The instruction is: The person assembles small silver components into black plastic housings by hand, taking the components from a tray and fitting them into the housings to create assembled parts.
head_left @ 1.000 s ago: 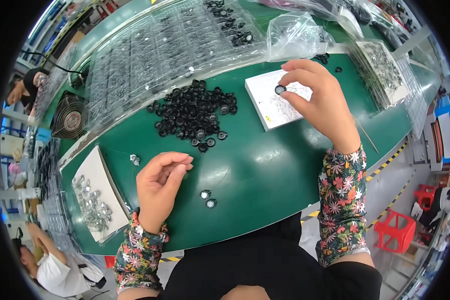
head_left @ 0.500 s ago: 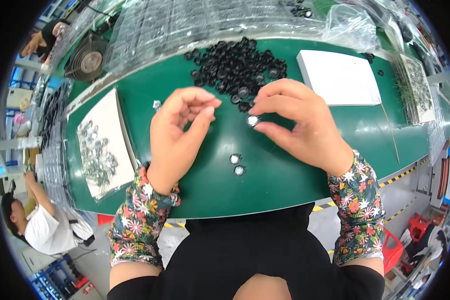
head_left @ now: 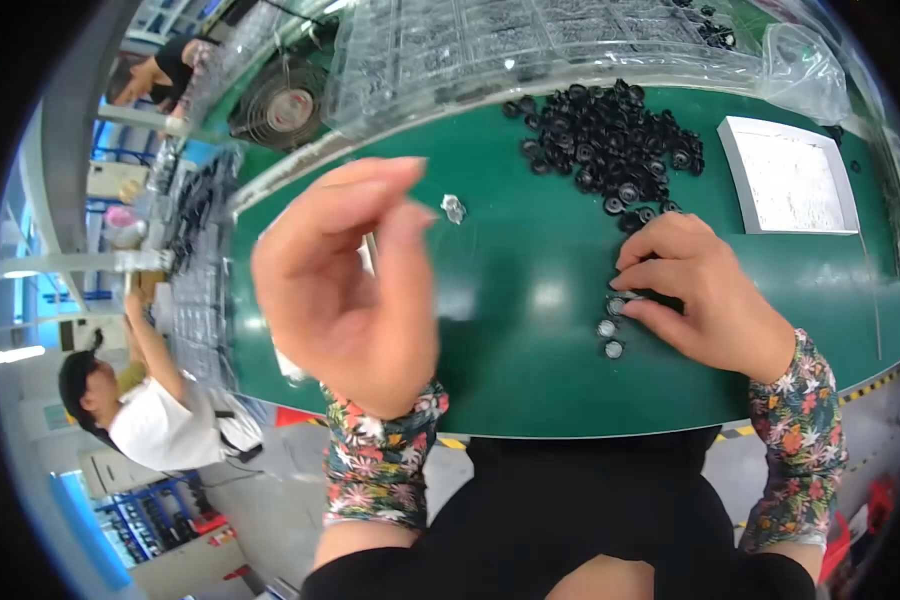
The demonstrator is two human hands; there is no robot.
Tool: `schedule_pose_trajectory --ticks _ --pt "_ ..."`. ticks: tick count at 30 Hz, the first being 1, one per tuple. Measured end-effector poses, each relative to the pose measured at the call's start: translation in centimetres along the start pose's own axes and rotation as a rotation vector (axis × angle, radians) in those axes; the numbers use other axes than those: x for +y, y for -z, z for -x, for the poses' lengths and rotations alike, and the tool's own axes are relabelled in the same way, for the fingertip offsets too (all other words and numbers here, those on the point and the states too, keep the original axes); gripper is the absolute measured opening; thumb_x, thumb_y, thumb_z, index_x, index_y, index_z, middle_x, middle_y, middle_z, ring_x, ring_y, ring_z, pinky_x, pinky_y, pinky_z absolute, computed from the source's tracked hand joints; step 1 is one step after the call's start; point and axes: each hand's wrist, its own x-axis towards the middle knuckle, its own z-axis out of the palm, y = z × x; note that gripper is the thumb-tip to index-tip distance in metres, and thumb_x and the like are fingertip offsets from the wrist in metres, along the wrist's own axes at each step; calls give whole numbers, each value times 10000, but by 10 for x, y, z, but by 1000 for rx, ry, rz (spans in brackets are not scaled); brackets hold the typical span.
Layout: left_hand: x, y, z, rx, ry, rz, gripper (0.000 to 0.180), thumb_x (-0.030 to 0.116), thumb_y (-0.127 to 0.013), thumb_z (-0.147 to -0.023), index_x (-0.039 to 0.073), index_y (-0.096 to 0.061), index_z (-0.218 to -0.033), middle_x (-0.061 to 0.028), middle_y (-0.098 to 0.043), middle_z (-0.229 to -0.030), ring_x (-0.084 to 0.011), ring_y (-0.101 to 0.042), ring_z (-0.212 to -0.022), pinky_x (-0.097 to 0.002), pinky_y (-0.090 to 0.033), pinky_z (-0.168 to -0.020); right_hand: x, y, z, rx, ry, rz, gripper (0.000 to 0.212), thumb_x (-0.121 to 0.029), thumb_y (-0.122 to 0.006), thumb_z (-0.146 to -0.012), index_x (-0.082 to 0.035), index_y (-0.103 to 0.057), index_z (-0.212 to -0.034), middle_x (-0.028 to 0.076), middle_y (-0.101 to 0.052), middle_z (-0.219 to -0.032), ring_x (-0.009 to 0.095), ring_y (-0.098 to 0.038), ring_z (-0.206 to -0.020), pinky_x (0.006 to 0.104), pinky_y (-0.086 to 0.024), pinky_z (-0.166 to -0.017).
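My right hand (head_left: pixel 715 300) is low over the green table, thumb and forefinger pinched on a small round black part (head_left: pixel 618 302) with a shiny centre. Just nearer to me, two similar round parts (head_left: pixel 610 338) lie in a row with it. My left hand (head_left: pixel 345 285) is raised over the table's left side, smeared by motion. Its thumb and fingers are curved but apart, and nothing shows between them. A small silvery clear piece (head_left: pixel 453 208) lies beyond it to the right. The left hand largely hides a pale tray behind it.
A heap of black round parts (head_left: pixel 610 140) lies at the far middle of the green table (head_left: pixel 530 380). At the right stands a shallow white box (head_left: pixel 850 205). Clear plastic trays (head_left: pixel 470 50) line the back, with a fan (head_left: pixel 285 105) at far left. Co-workers sit leftward.
The view has turned left, so the table appears farther right. My right hand has lowered its round part beside the two on the table. My left hand has moved left toward the pale tray.
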Motion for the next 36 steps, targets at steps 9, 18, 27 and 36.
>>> schedule_pose_trajectory --ticks 9,18,27,36 --pt "-32 26 -15 -521 92 -678 175 -38 -653 -728 36 -653 -887 -100 -635 -876 -295 -598 -847 -365 -480 -749 -14 -17 -42 191 103 -14 87 -18 -651 -743 -47 -631 -823 70 -601 -875 271 -577 -825 382 -443 -754" --pt "-44 27 5 -776 179 -700 257 17 -659 -749 51 -657 -1004 -104 -608 -1006 -305 -572 -960 -388 -465 -839 -22 -45 -58 162 166 141 106 -6 -646 -690 -49 -647 -788 58 -584 -893 243 -562 -877 408 -411 -899" --pt "-48 13 3 -623 421 -325 158 21 -665 -795 4 -658 -952 -112 -602 -937 -230 -613 -744 -299 -505 -666 -10 -40 -55 342 74 180 117 2 -647 -689 -77 -646 -775 57 -598 -955 238 -576 -959 498 -347 -1015" --pt "-38 2 6 -516 516 -6 241 -57 -682 -785 4 -669 -1017 -103 -611 -1067 -126 -613 -871 -229 -524 -759 2 -34 -57 556 14 -4 159 -180 -723 -778 -78 -613 -726 31 -618 -957 218 -587 -935 486 -325 -1022"
